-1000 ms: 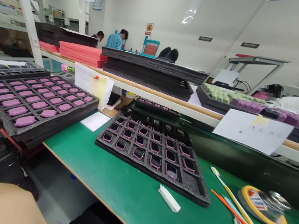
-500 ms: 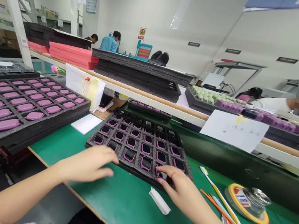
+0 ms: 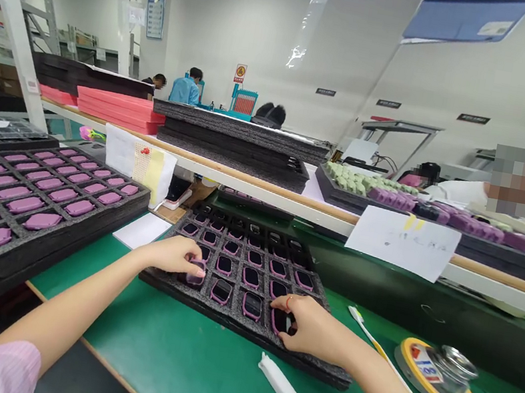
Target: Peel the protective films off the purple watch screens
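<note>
A black foam tray [image 3: 231, 316] with rows of purple-framed watch cases with dark screens lies on the green bench in front of me. My left hand [image 3: 174, 254] is closed at the tray's near left, thumb and fingertips around a watch case [image 3: 196, 274]. At the near right corner, my right hand [image 3: 308, 325] has its thumb and fingers at opposite edges of another purple watch case [image 3: 279, 321]. Its fingers partly cover that case. Both cases are at their tray pockets; whether either is lifted clear, I cannot tell.
Another foam tray [image 3: 98, 232] of purple cases stands at left. A white wrapped stick [image 3: 279, 381] lies before the tray. Right are a toothbrush [image 3: 365, 330] and a glass jar [image 3: 455, 373] by a yellow-rimmed roll [image 3: 409, 358]. A shelf [image 3: 245, 180] crosses behind; co-workers sit beyond.
My left hand has moved forward over the tray and closed around a watch case; before, it hovered with fingers apart. My right hand stays at the same corner case. The camera view has shifted slightly.
</note>
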Action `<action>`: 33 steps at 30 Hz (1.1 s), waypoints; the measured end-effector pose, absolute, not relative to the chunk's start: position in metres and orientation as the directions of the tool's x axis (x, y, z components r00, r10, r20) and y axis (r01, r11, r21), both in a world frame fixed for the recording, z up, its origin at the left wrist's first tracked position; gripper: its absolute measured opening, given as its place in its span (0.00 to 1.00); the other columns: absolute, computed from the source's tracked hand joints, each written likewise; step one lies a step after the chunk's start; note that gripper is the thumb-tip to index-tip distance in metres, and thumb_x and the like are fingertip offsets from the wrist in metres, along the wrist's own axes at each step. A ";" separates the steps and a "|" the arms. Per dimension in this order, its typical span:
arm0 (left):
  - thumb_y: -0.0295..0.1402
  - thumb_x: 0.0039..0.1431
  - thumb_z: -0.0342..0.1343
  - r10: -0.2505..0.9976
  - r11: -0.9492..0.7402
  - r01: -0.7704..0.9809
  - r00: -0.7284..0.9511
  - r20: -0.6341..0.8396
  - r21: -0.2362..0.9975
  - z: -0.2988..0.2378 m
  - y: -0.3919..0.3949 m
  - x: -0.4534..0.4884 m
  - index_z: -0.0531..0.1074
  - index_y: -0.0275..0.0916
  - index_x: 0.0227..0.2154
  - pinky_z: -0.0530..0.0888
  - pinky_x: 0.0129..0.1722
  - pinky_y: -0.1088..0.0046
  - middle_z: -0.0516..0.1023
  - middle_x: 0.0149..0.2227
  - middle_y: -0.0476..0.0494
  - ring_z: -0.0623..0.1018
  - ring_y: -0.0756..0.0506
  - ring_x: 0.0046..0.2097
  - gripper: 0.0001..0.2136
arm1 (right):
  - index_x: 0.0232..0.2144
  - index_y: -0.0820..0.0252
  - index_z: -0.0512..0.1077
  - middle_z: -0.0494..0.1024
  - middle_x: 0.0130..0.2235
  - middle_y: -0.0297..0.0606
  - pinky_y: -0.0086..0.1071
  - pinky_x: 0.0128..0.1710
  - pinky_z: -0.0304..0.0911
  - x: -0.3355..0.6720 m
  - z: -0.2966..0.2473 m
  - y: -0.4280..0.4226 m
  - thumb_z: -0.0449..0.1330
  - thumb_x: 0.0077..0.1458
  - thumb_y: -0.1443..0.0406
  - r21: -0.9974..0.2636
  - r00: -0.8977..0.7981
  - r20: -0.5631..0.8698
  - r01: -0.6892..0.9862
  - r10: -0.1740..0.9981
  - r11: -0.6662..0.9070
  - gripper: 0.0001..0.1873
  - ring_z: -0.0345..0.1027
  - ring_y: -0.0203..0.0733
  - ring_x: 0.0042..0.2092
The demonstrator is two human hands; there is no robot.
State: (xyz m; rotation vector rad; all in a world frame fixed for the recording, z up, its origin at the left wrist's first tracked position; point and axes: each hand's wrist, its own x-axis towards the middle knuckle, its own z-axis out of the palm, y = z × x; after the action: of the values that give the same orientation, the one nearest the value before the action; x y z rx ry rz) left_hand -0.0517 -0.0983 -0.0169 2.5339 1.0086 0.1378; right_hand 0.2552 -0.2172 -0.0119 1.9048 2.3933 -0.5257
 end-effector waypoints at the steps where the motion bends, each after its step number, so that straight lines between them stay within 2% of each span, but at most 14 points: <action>1: 0.45 0.63 0.57 0.678 -0.650 0.626 0.733 -0.042 0.430 -0.017 -0.101 -0.045 0.77 0.36 0.40 0.72 0.39 0.70 0.81 0.37 0.45 0.79 0.46 0.39 0.16 | 0.50 0.60 0.74 0.77 0.53 0.43 0.47 0.54 0.70 0.253 -0.010 -0.218 0.64 0.62 0.61 -0.224 -0.242 -0.215 0.955 0.946 0.193 0.16 0.73 0.46 0.52; 3: 0.47 0.65 0.54 0.678 -0.642 0.609 0.735 -0.027 0.465 -0.021 -0.108 -0.029 0.78 0.38 0.43 0.71 0.38 0.72 0.82 0.39 0.44 0.80 0.44 0.41 0.17 | 0.51 0.60 0.73 0.77 0.53 0.43 0.48 0.54 0.69 0.246 -0.007 -0.217 0.64 0.61 0.61 -0.210 -0.243 -0.170 0.956 0.955 0.206 0.16 0.73 0.47 0.53; 5: 0.47 0.62 0.57 0.663 -0.651 0.591 0.748 -0.024 0.476 -0.026 -0.117 -0.012 0.78 0.38 0.45 0.71 0.44 0.69 0.82 0.44 0.41 0.79 0.40 0.47 0.18 | 0.52 0.59 0.72 0.77 0.52 0.42 0.47 0.53 0.69 0.237 -0.006 -0.214 0.64 0.62 0.60 -0.216 -0.267 -0.138 0.948 0.954 0.235 0.17 0.73 0.46 0.52; 8: 0.46 0.61 0.58 0.659 -0.645 0.595 0.751 -0.046 0.479 -0.031 -0.125 0.005 0.79 0.37 0.44 0.70 0.49 0.64 0.79 0.47 0.35 0.78 0.35 0.51 0.18 | 0.52 0.60 0.72 0.77 0.52 0.42 0.47 0.53 0.69 0.224 -0.011 -0.206 0.63 0.63 0.59 -0.221 -0.302 -0.129 0.937 0.945 0.270 0.18 0.73 0.46 0.52; 11: 0.49 0.56 0.61 0.676 -0.608 0.601 0.735 -0.058 0.519 -0.031 -0.127 0.009 0.77 0.36 0.44 0.70 0.50 0.62 0.77 0.48 0.33 0.76 0.33 0.53 0.21 | 0.51 0.60 0.73 0.77 0.52 0.42 0.48 0.53 0.69 0.216 -0.018 -0.198 0.63 0.63 0.58 -0.203 -0.275 -0.139 0.948 0.951 0.244 0.17 0.73 0.47 0.53; 13: 0.50 0.51 0.65 0.690 -0.564 0.595 0.721 -0.070 0.572 -0.030 -0.129 0.007 0.76 0.37 0.43 0.70 0.46 0.64 0.78 0.42 0.38 0.77 0.35 0.48 0.23 | 0.50 0.59 0.73 0.77 0.51 0.42 0.48 0.52 0.69 0.214 -0.022 -0.196 0.62 0.63 0.58 -0.200 -0.249 -0.142 0.955 0.958 0.219 0.16 0.73 0.47 0.52; 17: 0.48 0.41 0.71 0.743 -0.425 0.543 0.666 -0.063 0.724 -0.029 -0.136 0.002 0.74 0.39 0.30 0.67 0.35 0.69 0.73 0.27 0.49 0.76 0.41 0.35 0.20 | 0.51 0.60 0.73 0.77 0.51 0.42 0.48 0.53 0.69 0.218 -0.029 -0.198 0.64 0.61 0.59 -0.258 -0.233 -0.096 0.945 0.968 0.202 0.18 0.72 0.47 0.52; 20: 0.50 0.45 0.68 0.788 -0.264 0.399 0.614 -0.042 0.878 -0.028 -0.148 0.004 0.70 0.40 0.32 0.64 0.31 0.73 0.73 0.28 0.51 0.73 0.46 0.32 0.21 | 0.51 0.60 0.74 0.79 0.46 0.41 0.43 0.49 0.71 0.223 -0.034 -0.204 0.68 0.54 0.62 -0.325 -0.210 -0.025 0.926 0.977 0.191 0.22 0.75 0.46 0.47; 22: 0.52 0.51 0.63 0.783 -0.099 0.264 0.615 -0.088 0.959 -0.027 -0.157 0.007 0.68 0.40 0.37 0.62 0.26 0.75 0.74 0.28 0.52 0.70 0.50 0.27 0.21 | 0.50 0.59 0.76 0.80 0.42 0.41 0.39 0.44 0.73 0.226 -0.035 -0.207 0.68 0.50 0.64 -0.360 -0.183 0.031 0.915 0.983 0.182 0.23 0.76 0.45 0.42; 23: 0.52 0.50 0.63 0.773 -0.014 0.199 0.623 -0.115 0.980 -0.026 -0.161 0.008 0.67 0.39 0.37 0.60 0.24 0.76 0.73 0.26 0.52 0.67 0.52 0.24 0.22 | 0.49 0.58 0.76 0.80 0.40 0.41 0.38 0.42 0.73 0.227 -0.033 -0.209 0.68 0.49 0.64 -0.375 -0.171 0.064 0.909 0.983 0.182 0.23 0.77 0.44 0.40; 25: 0.49 0.47 0.64 0.756 0.149 0.073 0.635 -0.161 0.986 -0.027 -0.168 0.010 0.68 0.38 0.34 0.54 0.21 0.78 0.72 0.25 0.53 0.60 0.56 0.21 0.21 | 0.49 0.55 0.76 0.80 0.42 0.41 0.37 0.42 0.73 0.229 -0.028 -0.214 0.67 0.48 0.63 -0.405 -0.150 0.148 0.893 0.978 0.198 0.22 0.77 0.45 0.39; 27: 0.46 0.47 0.62 0.748 0.292 -0.042 0.632 -0.201 0.955 -0.029 -0.172 0.012 0.67 0.37 0.31 0.53 0.21 0.79 0.73 0.26 0.52 0.56 0.58 0.20 0.18 | 0.50 0.53 0.75 0.81 0.46 0.41 0.39 0.44 0.74 0.229 -0.021 -0.220 0.65 0.51 0.61 -0.434 -0.121 0.245 0.873 0.962 0.221 0.22 0.77 0.47 0.42; 30: 0.45 0.48 0.61 0.739 0.452 -0.168 0.620 -0.262 0.876 -0.034 -0.174 0.014 0.66 0.39 0.33 0.68 0.28 0.78 0.75 0.27 0.51 0.68 0.56 0.24 0.17 | 0.52 0.52 0.71 0.81 0.50 0.41 0.41 0.48 0.73 0.222 -0.014 -0.232 0.62 0.56 0.57 -0.470 -0.079 0.385 0.841 0.919 0.269 0.21 0.78 0.48 0.46; 33: 0.46 0.49 0.66 0.712 0.547 -0.222 0.630 -0.309 0.807 -0.037 -0.178 0.018 0.69 0.38 0.38 0.76 0.43 0.68 0.77 0.31 0.49 0.78 0.49 0.34 0.20 | 0.53 0.50 0.70 0.82 0.49 0.38 0.39 0.49 0.75 0.210 -0.017 -0.241 0.63 0.56 0.60 -0.471 -0.123 0.505 0.790 0.854 0.393 0.21 0.80 0.46 0.45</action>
State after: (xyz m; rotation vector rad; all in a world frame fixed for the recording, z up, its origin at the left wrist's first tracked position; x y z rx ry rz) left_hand 0.0185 -0.1781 -0.0374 0.8117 0.6854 0.6079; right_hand 0.2097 -0.2414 -0.0172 2.3047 3.1390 -0.1837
